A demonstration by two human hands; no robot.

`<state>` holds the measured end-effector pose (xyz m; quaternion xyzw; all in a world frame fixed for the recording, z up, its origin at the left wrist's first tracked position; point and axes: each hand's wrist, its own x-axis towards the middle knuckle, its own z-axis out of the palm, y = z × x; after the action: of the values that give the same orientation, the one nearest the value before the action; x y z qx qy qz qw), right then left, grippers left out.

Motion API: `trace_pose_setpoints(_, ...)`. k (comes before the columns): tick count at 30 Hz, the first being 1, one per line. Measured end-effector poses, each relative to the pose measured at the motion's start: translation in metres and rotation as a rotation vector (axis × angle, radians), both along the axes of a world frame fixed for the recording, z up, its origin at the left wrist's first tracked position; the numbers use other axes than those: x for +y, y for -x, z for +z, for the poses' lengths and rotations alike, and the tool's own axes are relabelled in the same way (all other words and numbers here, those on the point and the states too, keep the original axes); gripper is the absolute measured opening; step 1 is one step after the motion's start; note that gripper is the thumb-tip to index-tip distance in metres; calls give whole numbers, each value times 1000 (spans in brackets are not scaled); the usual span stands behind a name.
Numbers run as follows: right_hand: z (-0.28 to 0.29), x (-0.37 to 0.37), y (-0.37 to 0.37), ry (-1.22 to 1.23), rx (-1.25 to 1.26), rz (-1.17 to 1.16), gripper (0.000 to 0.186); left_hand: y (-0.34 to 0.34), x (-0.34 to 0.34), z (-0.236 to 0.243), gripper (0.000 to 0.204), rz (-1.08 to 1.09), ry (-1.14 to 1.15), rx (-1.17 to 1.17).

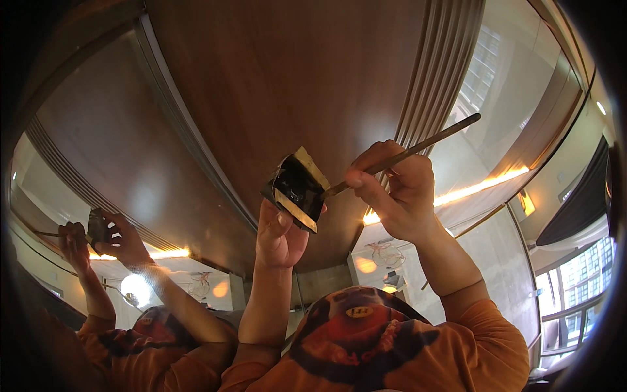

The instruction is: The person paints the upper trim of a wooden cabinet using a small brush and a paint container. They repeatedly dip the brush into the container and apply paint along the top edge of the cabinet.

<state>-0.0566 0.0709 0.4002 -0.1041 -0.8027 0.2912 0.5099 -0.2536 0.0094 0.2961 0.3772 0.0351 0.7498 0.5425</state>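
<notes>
My left hand (pixel 281 235) is closed round the lower part of a small open box (pixel 294 204), raised in front of my chest. The box has gold-coloured edges and a dark, glossy inside, and it is tilted. Between the thumb and fingers of my right hand (pixel 395 189) I pinch a thin paintbrush (pixel 428 140) with a brown wooden handle. Its handle slants up to the right. The lower tip reaches the box's right side, and I cannot make out its bristles.
A tall brown wood panel (pixel 281 78) fills the view ahead, with ribbed trim (pixel 434 65) along its right side. On the left, a glossy panel (pixel 111 130) mirrors my arms and the box. A bright light strip (pixel 483 186) runs at right; loose wires (pixel 386 255) hang below it.
</notes>
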Motion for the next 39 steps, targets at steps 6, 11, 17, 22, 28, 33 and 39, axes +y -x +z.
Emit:
trace_pose_setpoints(6, -8, 4, 8, 49, 105, -15, 6, 16, 9, -13, 55, -32, -133, 108)
trace_pose_setpoints(11, -11, 8, 7, -9, 44, -18, 5, 20, 11, -17, 55, -21, -113, 107)
trace_pose_setpoints(17, -9, 15, 16, -104, -27, -117, 6, 22, 11, -15, 57, 81, -4, 88)
trace_pose_setpoints(22, 34, 37, -6, 379, 251, -83, 15, 24, 13, -10, 52, 152, 23, 31)
trace_pose_setpoints(28, 187, 112, -66, -122, 780, -305, 29, 7, 8, -15, 55, 73, 118, -86)
trace_pose_setpoints(33, 283, 153, -97, -381, 832, -339, 33, -44, 4, -35, 53, -193, 244, -146)
trace_pose_setpoints(39, 332, 166, -98, -445, 804, -483, 24, -91, -7, -62, 53, -379, 294, -90)
